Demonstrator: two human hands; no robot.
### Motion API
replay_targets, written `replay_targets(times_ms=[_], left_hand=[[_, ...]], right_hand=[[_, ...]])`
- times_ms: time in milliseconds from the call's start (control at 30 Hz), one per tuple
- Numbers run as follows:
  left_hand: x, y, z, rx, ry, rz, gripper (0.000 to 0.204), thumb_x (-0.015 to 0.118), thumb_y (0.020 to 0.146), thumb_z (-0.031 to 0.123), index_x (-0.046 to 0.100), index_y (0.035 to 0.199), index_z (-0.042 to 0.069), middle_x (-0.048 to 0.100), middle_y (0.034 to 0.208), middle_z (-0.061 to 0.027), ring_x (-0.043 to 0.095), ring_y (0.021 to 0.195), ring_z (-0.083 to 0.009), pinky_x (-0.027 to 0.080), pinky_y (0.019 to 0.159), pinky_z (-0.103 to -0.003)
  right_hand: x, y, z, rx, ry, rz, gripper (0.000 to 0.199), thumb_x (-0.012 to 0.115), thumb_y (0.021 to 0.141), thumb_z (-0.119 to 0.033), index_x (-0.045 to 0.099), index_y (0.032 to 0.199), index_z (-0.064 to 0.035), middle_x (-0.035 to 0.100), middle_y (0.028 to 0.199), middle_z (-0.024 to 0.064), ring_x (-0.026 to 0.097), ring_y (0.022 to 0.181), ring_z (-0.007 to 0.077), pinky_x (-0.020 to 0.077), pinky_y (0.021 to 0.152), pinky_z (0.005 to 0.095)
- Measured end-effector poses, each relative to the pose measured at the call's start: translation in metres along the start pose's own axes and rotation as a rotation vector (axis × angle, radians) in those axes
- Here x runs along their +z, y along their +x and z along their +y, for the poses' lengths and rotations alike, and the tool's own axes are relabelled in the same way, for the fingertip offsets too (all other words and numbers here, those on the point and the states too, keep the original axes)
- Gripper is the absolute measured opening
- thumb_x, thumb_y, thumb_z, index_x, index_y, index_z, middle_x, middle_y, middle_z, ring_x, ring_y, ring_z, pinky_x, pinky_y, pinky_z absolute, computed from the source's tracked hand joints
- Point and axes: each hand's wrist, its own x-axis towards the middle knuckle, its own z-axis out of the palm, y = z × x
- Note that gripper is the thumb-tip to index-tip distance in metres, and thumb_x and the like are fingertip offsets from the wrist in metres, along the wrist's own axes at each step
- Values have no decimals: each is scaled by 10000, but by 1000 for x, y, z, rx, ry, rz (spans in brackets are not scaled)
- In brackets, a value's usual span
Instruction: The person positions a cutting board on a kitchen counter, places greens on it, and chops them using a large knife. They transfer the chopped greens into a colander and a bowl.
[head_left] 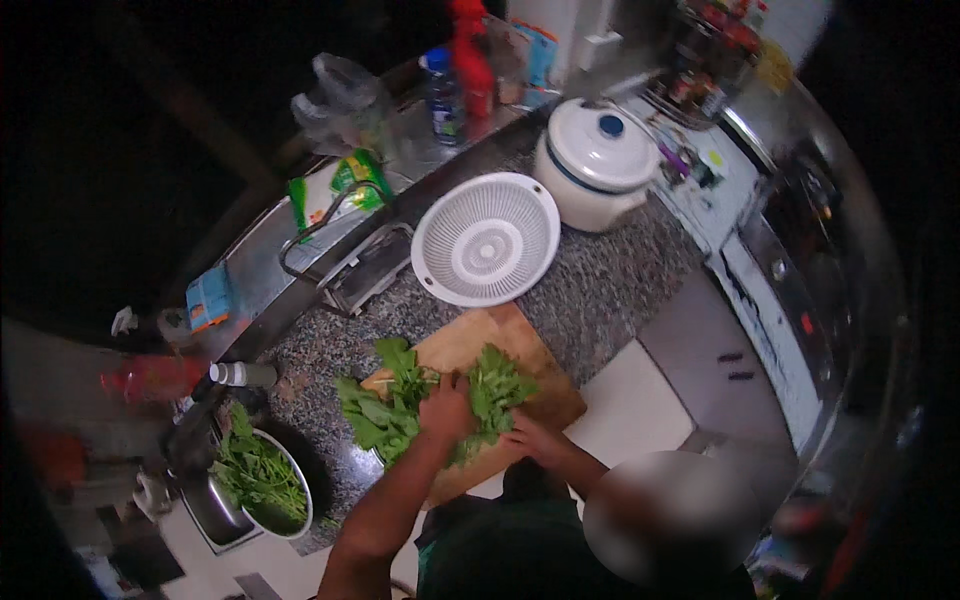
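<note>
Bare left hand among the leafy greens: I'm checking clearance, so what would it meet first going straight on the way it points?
Past the light-brown wooden board, the left hand would likely first meet the round white plastic colander, at its near rim; relative height is unclear.

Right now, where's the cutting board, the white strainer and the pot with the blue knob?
Cutting board (pixel 490 328), head view: bare wood at its far end.
White strainer (pixel 487 251), head view: middle of its base.
Pot (pixel 600 160), head view: near side of its white lid.
</note>
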Motion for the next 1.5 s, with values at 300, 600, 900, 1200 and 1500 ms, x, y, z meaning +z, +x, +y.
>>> replay_targets(times_ms=[300,600,900,1200,1500], left_hand=[[33,9,18,21,141,340,536,626,731,177,480,1236,72,338,1363,-186,312,1283,-394,258,1038,-587],[38,11,18,-1,108,345,592,590,761,183,427,1322,91,440,1293,-174,449,1146,-375,310,1010,-564],[66,21,21,-83,37,525,620,525,819,262,348,1401,144,392,1355,-164,409,1192,-398,273,1032,-584],[80,36,35,-151,11,642,522,475,850,277,415,1355,158,377,1399,-152,333,1299,-380,174,1062,-634],[71,-18,33,-20,115,839,625,432,858,295,308,1404,20,314,1427,-211,294,1329,-370,152,1086,-609]], right_hand=[[94,35,-296,-823,-1101,49,248,593,894,-183,610,1072,-10,635,1037,107,599,973,182,484,830,323],[216,248,-371,-921,-2365,-16,223,563,801,-185,681,943,-60,655,1010,145,629,944,307,506,798,442],[212,294,-353,-895,-2623,-13,144,616,712,-83,636,851,-48,650,880,190,637,844,367,512,731,471],[211,258,-389,-1054,-2231,-331,421,673,764,-72,519,1154,-38,636,977,216,628,880,379,488,750,433],[228,101,-407,-1410,-1994,-55,376,667,816,-115,516,1153,-44,635,1012,184,620,915,326,474,799,364]])
